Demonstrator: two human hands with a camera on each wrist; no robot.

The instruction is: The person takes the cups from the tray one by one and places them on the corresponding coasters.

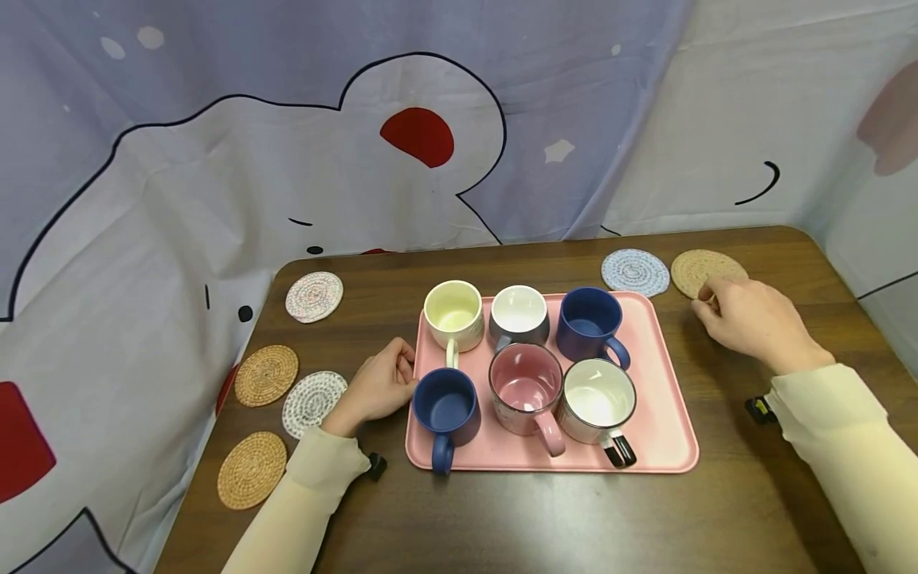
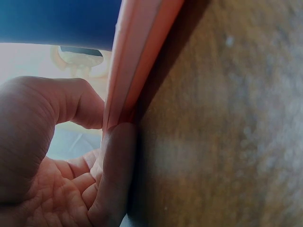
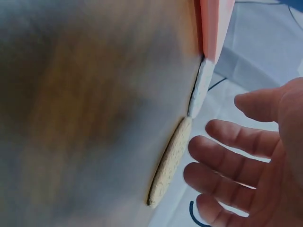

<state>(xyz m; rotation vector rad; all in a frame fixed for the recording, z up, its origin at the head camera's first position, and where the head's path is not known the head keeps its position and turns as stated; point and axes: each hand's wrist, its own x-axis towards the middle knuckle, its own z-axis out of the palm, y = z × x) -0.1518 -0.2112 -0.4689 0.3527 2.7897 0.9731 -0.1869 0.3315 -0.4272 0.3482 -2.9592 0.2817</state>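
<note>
Tray (image 1: pixel 658 426) is pinched by its edge in the left hand (image 1: pixel 376 387).

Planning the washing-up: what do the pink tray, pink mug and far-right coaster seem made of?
Pink tray: probably plastic, smooth and satiny, from its even colour and rounded edges.
Pink mug: likely glazed ceramic, glossy, as highlights show on it.
Far-right coaster: seemingly woven cord or plant fibre, matte, with ringed texture; exact fibre unclear.

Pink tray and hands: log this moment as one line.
left hand: pinches rim of pink tray | right hand: empty, near tan coaster | pink tray: on table, six mugs aboard
</note>
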